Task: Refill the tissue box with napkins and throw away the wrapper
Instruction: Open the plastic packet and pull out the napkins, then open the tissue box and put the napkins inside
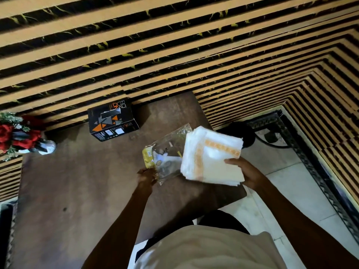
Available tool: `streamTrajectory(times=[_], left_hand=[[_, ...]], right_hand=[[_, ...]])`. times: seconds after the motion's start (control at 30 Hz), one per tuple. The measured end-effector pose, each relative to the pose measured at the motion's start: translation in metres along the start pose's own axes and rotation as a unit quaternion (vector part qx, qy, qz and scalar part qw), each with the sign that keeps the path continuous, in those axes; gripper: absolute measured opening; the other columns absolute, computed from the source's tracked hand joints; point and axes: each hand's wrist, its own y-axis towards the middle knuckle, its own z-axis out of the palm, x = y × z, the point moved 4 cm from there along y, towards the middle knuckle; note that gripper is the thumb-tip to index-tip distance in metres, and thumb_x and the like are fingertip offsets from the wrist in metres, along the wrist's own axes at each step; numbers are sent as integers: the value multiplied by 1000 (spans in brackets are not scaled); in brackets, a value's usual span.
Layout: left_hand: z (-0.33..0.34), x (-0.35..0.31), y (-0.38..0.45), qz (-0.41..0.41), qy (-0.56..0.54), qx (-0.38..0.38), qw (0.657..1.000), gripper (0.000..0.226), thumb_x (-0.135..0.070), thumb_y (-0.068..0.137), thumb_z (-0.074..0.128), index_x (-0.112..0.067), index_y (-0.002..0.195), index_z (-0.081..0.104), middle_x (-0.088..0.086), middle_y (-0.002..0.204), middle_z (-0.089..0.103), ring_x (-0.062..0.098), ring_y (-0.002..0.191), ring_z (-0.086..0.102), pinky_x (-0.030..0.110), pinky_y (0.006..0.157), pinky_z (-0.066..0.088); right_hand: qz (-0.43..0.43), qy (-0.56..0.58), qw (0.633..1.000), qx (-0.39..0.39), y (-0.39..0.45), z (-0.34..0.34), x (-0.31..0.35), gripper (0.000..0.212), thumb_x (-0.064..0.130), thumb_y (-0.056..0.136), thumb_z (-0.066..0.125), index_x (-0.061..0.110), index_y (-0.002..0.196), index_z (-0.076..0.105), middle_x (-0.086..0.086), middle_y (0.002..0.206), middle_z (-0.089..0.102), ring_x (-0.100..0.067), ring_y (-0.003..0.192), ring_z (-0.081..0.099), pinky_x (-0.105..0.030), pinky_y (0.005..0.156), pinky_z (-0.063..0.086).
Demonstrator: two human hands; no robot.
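A black tissue box [112, 121] with orange triangles and a slot on top stands at the far side of the brown table [77, 181], against the striped wall. My right hand [246, 171] grips a thick stack of white napkins [211, 158] with an orange border, held above the table's right edge. My left hand [146, 176] pinches the near corner of a clear plastic wrapper [169, 154] with a yellow label; the wrapper sits just left of the napkins and partly under them.
A vase of red flowers [21, 136] stands at the table's far left corner. A black round object [240, 134] sits on the tiled floor [281, 191] right of the table. The striped wall runs behind the table.
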Motion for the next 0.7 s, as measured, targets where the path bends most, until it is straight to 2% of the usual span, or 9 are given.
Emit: streamTrajectory(times=[0.07,0.13,0.2,0.27,0.37,0.43,0.53,0.6,0.7], left_hand=[[12,-3,-4,20,11,-6,1000,13,-5,91,54,-14,84,49,8,70,54,18,59,52,16,37,48],[20,-5,-6,38,22,-2,999,14,-4,91,54,-14,82,51,8,69,54,17,55,55,16,36,48],[24,-5,-5,52,23,-2,998,15,-4,90,55,-14,79,52,8,66,57,14,47,59,17,37,48],[26,-4,-1,70,24,0,997,17,-3,88,58,-15,77,53,8,68,59,17,53,60,18,39,50],[27,-3,1,92,18,4,996,26,3,88,58,-18,74,50,2,60,62,10,49,58,15,39,47],[28,-4,-3,104,7,1,995,30,4,89,56,-19,72,48,-5,49,62,7,47,57,14,39,45],[30,-11,-3,125,0,-4,992,30,3,90,55,-20,74,47,3,68,57,14,59,54,15,40,45],[31,-11,1,131,-1,2,991,21,-3,94,54,-18,80,46,4,76,54,16,64,53,19,46,48],[34,-5,10,140,32,15,989,11,-17,97,53,-16,95,42,3,83,54,17,69,56,30,57,51]], right_hand=[[53,-75,995,49,2,7,-10,48,9,77,64,9,125,56,-14,111,68,-29,103,64,-37,79,55],[99,-119,984,84,5,15,-24,48,8,75,66,7,122,57,-13,108,70,-26,96,68,-34,75,56],[121,-160,975,94,11,19,-39,43,4,81,67,7,123,57,-11,107,70,-22,92,69,-32,74,57],[117,-237,961,86,20,16,-55,41,-2,89,60,1,129,53,-15,118,65,-22,94,65,-35,84,55],[87,-316,945,17,34,6,-72,40,-8,89,57,-6,129,51,-25,128,58,-26,94,60,-37,86,53],[64,-316,946,-39,38,0,-76,43,-8,87,60,-3,129,52,-23,127,59,-28,94,61,-43,88,52],[38,-330,941,-59,41,-2,-77,49,-5,84,64,2,131,50,-15,121,61,-34,108,61,-47,94,51],[30,-357,931,-68,40,-3,-73,52,2,83,69,7,131,49,-7,115,59,-32,115,58,-44,96,49],[22,-379,921,-93,38,-6,-66,59,13,83,73,7,134,44,-9,124,58,-30,118,56,-38,91,48]])
